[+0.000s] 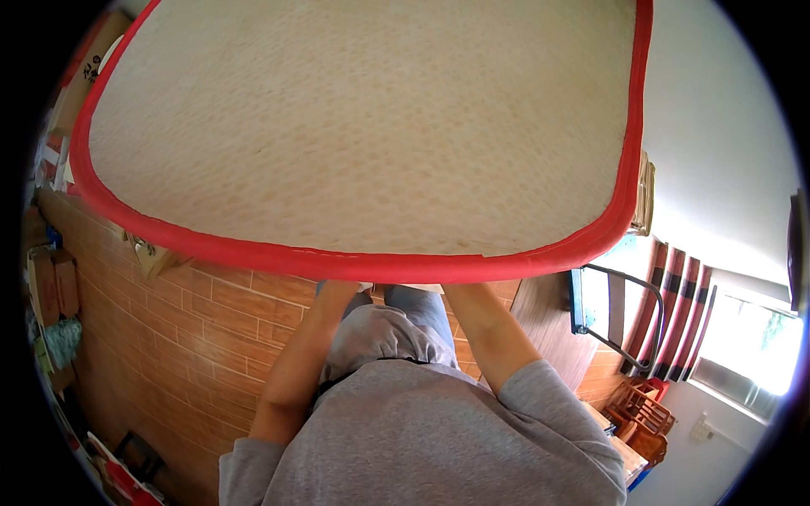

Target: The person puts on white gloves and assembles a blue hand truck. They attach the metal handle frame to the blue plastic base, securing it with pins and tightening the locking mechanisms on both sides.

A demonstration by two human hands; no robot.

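A large beige mat (pixel 363 126) with a dimpled, woven-looking surface and rounded corners fills the upper part of the head view. Thick red binding (pixel 380 268) with a stitched seam runs along its border. My left forearm (pixel 297 363) and my right forearm (pixel 494 329) reach up and pass behind the mat's near edge. Both hands are hidden by the mat, so their fingers and their grip on it do not show. The mat is raised off the floor in front of my body.
Brown wood-look tiles (pixel 211 337) cover the floor. On the right stand a black-framed chair (pixel 650 325) beside a grey tabletop (pixel 553 320), striped curtains (pixel 675 312) and a window. Wooden chairs (pixel 645 413) are lower right. Boxes and clutter line the left.
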